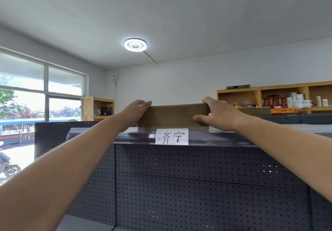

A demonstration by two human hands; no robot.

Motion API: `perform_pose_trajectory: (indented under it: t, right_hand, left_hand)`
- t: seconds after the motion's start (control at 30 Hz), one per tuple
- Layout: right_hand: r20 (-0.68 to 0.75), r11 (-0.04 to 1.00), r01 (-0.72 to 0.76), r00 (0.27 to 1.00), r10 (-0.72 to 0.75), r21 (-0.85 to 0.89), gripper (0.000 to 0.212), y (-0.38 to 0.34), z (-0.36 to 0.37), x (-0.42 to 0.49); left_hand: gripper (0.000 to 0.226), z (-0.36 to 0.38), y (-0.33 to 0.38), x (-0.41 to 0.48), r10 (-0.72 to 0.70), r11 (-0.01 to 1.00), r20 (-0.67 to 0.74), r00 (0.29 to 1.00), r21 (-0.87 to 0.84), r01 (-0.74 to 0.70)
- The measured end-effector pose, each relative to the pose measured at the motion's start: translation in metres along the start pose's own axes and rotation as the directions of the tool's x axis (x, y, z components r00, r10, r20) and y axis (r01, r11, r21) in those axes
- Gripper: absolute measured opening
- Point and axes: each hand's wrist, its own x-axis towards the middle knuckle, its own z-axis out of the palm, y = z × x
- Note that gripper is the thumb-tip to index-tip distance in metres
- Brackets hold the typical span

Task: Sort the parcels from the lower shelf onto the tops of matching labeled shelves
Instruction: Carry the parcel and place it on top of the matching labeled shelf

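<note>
A brown cardboard parcel (172,115) rests on top of a dark grey metal shelf (224,138), directly above a white paper label (172,136) with handwritten characters. My left hand (137,111) presses against the parcel's left end, and my right hand (213,114) grips its right end, thumb across the front face. Both arms reach up from the bottom corners of the view. The parcel's top and back are hidden.
The shelf's perforated back panel (197,186) fills the lower view. A second cardboard box (255,111) lies behind on the right. Wooden cubbies (280,98) with goods line the far wall, a small wooden cabinet (100,107) stands near the window (41,94).
</note>
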Motion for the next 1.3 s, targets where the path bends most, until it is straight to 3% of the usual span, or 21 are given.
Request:
perform_pose_trajectory:
  t: [0.13,0.23,0.33,0.4,0.6,0.73,0.87,1.3]
  right_hand:
    - [-0.215,0.995,0.022,0.976,-0.042,-0.096,0.064,-0.009,0.005,-0.025]
    - [-0.332,0.985,0.085,0.934,-0.131,-0.150,0.055,-0.011,0.010,-0.046]
    - [-0.403,0.962,0.152,0.885,-0.236,-0.229,0.041,-0.001,0.016,-0.070]
    - [-0.423,0.953,0.176,0.865,-0.270,-0.248,0.032,0.011,0.021,-0.089]
    - [-0.483,0.952,0.175,0.829,-0.281,-0.253,0.024,0.046,0.032,-0.151]
    - [-0.471,0.977,0.156,0.857,-0.207,-0.144,0.028,0.072,0.038,-0.189]
    - [-0.404,0.993,0.105,0.907,-0.121,-0.062,0.028,0.104,0.046,-0.225]
    - [-0.141,0.994,-0.106,0.985,0.101,-0.029,0.032,0.220,0.096,-0.295]
  left_hand:
    - [0.071,0.017,0.009,-0.036,0.241,0.954,-0.109,0.964,0.209,-0.215]
    - [0.070,0.031,0.015,-0.070,0.444,0.844,-0.116,0.889,0.387,-0.371]
    - [0.064,0.048,0.013,-0.102,0.571,0.716,-0.118,0.812,0.556,-0.423]
    - [0.058,0.060,0.010,-0.119,0.607,0.690,-0.132,0.783,0.576,-0.438]
    - [0.053,0.093,-0.014,-0.152,0.606,0.722,-0.163,0.779,0.525,-0.451]
    - [0.052,0.123,-0.035,-0.174,0.577,0.741,-0.156,0.802,0.513,-0.434]
    - [0.048,0.158,-0.049,-0.193,0.550,0.755,-0.137,0.824,0.502,-0.421]
    - [0.047,0.269,-0.088,-0.216,0.450,0.801,-0.074,0.890,0.474,-0.366]
